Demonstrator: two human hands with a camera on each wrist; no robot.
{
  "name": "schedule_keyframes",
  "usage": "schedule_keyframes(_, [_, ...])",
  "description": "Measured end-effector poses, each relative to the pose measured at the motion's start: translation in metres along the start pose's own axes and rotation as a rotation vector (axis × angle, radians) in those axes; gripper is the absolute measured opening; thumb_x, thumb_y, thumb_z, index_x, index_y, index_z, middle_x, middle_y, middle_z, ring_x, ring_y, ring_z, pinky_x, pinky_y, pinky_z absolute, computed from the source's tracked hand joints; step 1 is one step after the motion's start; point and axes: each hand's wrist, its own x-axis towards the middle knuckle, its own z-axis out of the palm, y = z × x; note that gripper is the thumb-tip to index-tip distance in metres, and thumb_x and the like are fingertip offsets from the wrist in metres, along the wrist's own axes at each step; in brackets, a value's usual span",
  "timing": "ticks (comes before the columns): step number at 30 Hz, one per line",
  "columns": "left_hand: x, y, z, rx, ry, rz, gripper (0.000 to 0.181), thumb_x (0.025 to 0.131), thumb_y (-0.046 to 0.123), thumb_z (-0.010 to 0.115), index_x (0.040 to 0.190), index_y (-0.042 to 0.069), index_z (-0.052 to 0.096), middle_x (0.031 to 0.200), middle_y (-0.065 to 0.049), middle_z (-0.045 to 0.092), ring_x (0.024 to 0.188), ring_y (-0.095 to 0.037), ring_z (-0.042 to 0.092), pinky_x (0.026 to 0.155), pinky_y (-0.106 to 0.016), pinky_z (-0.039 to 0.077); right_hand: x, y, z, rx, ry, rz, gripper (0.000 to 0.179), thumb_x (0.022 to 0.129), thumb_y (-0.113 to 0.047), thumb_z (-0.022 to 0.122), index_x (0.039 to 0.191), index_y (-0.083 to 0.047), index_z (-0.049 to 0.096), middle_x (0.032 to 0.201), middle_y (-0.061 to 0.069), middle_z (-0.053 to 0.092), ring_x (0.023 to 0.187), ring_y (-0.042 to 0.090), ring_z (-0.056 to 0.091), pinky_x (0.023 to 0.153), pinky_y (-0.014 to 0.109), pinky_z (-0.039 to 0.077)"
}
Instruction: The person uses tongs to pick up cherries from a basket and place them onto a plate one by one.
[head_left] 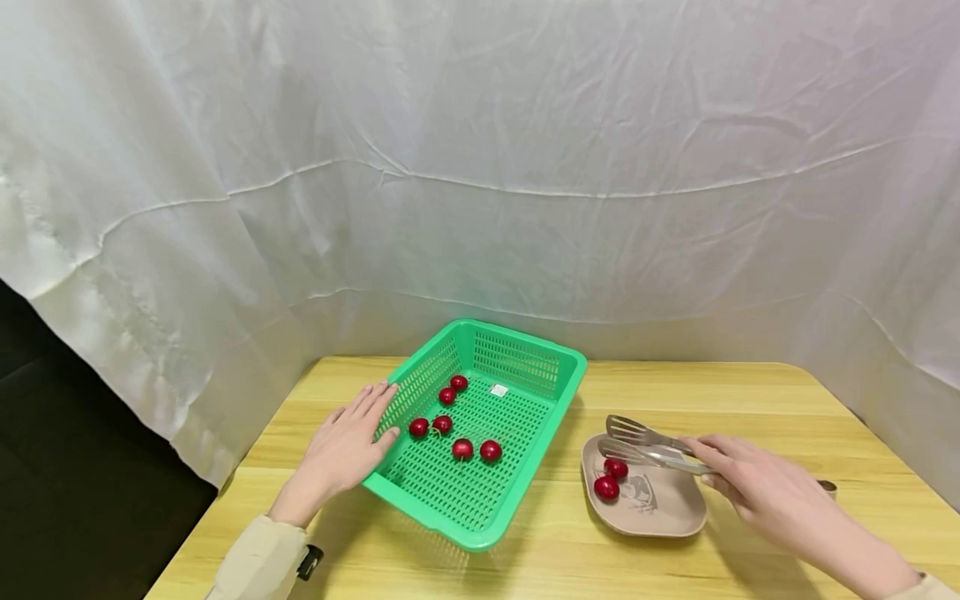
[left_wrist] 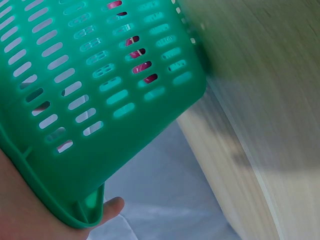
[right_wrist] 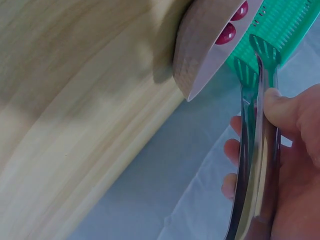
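A green plastic basket (head_left: 551,442) with slotted walls holds several red cherries (head_left: 462,449). My left hand (head_left: 348,446) rests on its left rim, fingers straight and thumb over the inner side. In my right hand (head_left: 765,492) I grip metal tongs (head_left: 663,460) with slotted ends, the thumb pressing one arm in the right wrist view. The two tong ends stand slightly apart with nothing between them, over a pinkish-beige dish (head_left: 667,521). Two cherries (head_left: 607,487) lie at the dish's left side, just below the tong ends.
Both containers stand on a light wooden table (head_left: 540,558), the dish to the right of the basket. A white cloth (head_left: 525,250) hangs behind and along the sides. A small white label (head_left: 498,389) lies on the basket floor.
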Motion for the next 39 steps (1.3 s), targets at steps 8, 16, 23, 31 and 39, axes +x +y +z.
schedule_keyframes(8, [0.0,-0.001,0.0,0.008,-0.001,-0.001,0.065,0.101,0.038,0.047,0.157,0.012,0.026,0.161,-0.01,0.021,0.146,-0.034,0.02,0.113,-0.062,0.019,0.007,0.001,-0.005,0.002,0.022,0.021,0.055,0.076,-0.012,0.081,0.128,-0.011,0.064,0.113,-0.002,0.065,0.082,0.019,0.066,0.046,0.028,0.041])
schedule_keyframes(16, [0.0,0.0,0.0,0.007,-0.002,0.0,0.065,0.101,0.038,0.047,0.157,0.012,0.026,0.161,-0.011,0.021,0.146,-0.034,0.019,0.113,-0.062,0.019,0.013,0.003,-0.01,0.023,0.064,0.001,0.055,0.078,-0.01,0.078,0.131,-0.009,0.062,0.118,0.002,0.065,0.092,0.025,0.067,0.052,0.035,0.047])
schedule_keyframes(23, [0.0,0.001,0.0,0.008,0.0,0.001,0.065,0.101,0.038,0.047,0.157,0.011,0.026,0.161,-0.011,0.021,0.146,-0.034,0.02,0.113,-0.062,0.019,0.021,0.001,-0.014,0.013,0.068,0.014,0.056,0.078,-0.009,0.078,0.132,-0.011,0.061,0.117,0.002,0.065,0.091,0.025,0.067,0.047,0.03,0.041])
schedule_keyframes(31, [0.0,0.001,0.0,0.009,-0.003,0.001,0.064,0.101,0.038,0.048,0.156,0.012,0.027,0.161,-0.011,0.021,0.146,-0.034,0.02,0.113,-0.062,0.019,0.036,0.0,-0.016,0.02,0.084,-0.003,0.057,0.079,-0.008,0.078,0.133,-0.01,0.06,0.116,0.002,0.065,0.086,0.023,0.065,0.046,0.029,0.04])
schedule_keyframes(39, [0.0,0.001,-0.001,0.004,0.002,0.002,0.064,0.101,0.037,0.048,0.156,0.012,0.028,0.161,-0.011,0.021,0.146,-0.034,0.02,0.113,-0.063,0.02,0.055,-0.004,-0.017,0.038,0.112,-0.036,0.056,0.08,-0.008,0.076,0.133,-0.007,0.059,0.117,0.005,0.065,0.091,0.028,0.066,0.062,0.044,0.053])
